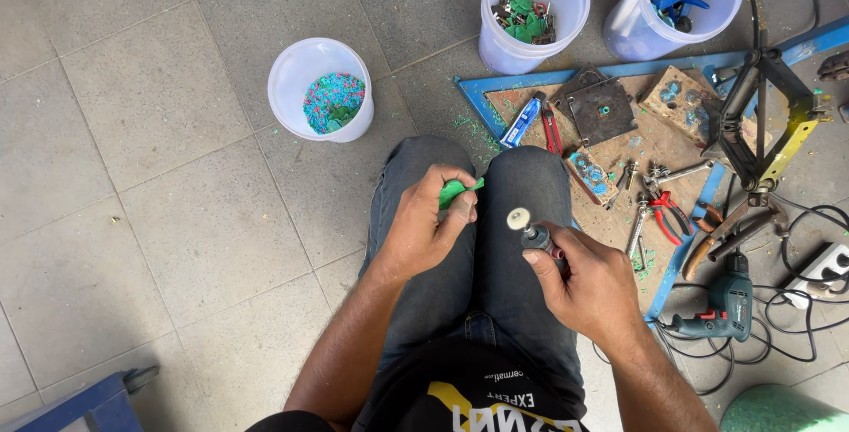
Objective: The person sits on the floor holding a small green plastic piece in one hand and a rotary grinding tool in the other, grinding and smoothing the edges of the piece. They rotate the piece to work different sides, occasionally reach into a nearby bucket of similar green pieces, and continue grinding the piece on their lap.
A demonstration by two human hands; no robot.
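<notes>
The small green piece (459, 191) sits pinched in the left hand (424, 224), above the left knee. The fingers wrap tight around it, and only a bit of green pokes out toward the other hand. The right hand (588, 286) grips a little grinding tool (534, 235) with a round white disc on its tip. The disc points up and stands just beside the green piece, but the two are not touching.

Both hands rest over the person's lap, on dark jeans (495, 220).

Far above the left hand stands a white bucket (301, 74) with tiny blue, pink and green bits inside. Above and between the hands is a second bucket (531, 43) with green pieces and metal parts in it. Above the right hand is a third bucket (637, 30) holding blue tools.

Just past the right hand lies a wooden board (641, 145) with a blue frame. On it are a blue cutter knife (521, 121), a dark metal plate (601, 112), red-handled pliers (669, 211) and some shiny wrenches. Green crumbs lie on the board and the floor near it. To the right of the right hand lies a green drill (730, 304) with black cables around it. The floor is grey tile (159, 202)
</notes>
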